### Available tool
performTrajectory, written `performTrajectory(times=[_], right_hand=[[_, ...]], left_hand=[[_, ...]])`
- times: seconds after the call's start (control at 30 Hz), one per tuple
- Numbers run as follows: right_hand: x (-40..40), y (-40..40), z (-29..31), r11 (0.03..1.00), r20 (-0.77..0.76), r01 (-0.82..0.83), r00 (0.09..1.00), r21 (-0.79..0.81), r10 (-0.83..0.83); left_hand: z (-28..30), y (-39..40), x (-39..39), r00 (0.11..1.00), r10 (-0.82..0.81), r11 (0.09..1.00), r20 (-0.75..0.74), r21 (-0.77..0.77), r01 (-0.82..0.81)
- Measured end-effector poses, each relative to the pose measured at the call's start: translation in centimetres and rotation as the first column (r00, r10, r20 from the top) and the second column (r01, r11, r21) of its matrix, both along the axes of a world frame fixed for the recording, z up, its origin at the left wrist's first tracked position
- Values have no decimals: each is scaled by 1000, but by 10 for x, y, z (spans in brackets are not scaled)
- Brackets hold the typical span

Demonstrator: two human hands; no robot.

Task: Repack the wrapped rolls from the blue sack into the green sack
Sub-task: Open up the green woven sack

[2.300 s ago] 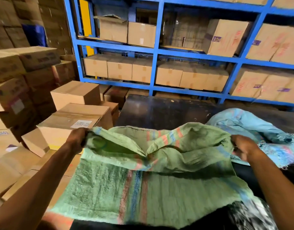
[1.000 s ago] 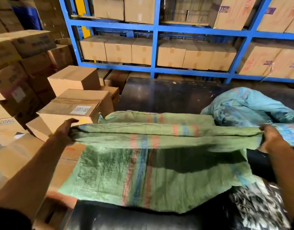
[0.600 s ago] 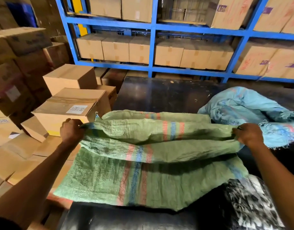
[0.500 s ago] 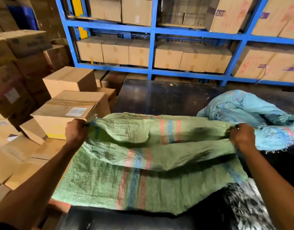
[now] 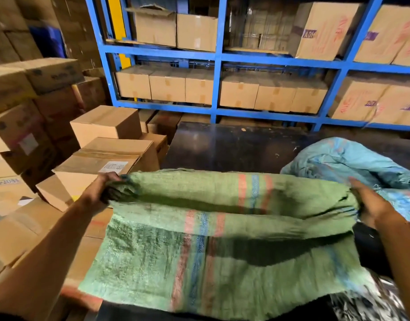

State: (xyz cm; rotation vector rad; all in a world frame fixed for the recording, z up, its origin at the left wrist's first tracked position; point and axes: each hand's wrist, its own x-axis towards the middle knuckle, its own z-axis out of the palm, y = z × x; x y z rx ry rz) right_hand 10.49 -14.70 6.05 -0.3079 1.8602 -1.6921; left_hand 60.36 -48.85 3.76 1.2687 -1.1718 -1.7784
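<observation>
Green sack point(image 5: 222, 251) spread flat across dark table point(image 5: 222, 144), mouth end stretched wide. Left hand point(image 5: 102, 186) grips left corner of mouth; right hand point(image 5: 366, 200) grips right corner. Blue sack point(image 5: 352, 163) crumpled just beyond right hand. Cardboard boxes point(image 5: 102, 158) stacked left.

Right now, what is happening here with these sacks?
A person is holding the green sack over a dark table. The left hand grips one side of its mouth and the right hand holds the other, stretching it open. The blue sack lies crumpled on the right. No rolls are visible.
</observation>
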Motion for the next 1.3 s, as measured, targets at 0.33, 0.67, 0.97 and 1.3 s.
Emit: performTrajectory(times=[0.33, 0.67, 0.97, 1.3], right_hand=[[8, -13, -25, 805, -714, 328, 681, 494, 160], [23, -34, 4, 950, -269, 182, 957, 255, -112], [-8, 0, 11, 995, 133, 67, 989, -72, -56], [22, -11, -1, 689, -608, 318, 762, 652, 223]], left_hand=[[-31, 10, -12, 486, 428, 724, 762, -611, 320], [22, 24, -23, 986, -120, 979, -118, 153, 138], [3, -7, 14, 991, 132, 989, -32, 78, -129], [-23, 15, -14, 554, 377, 820, 743, -546, 174]])
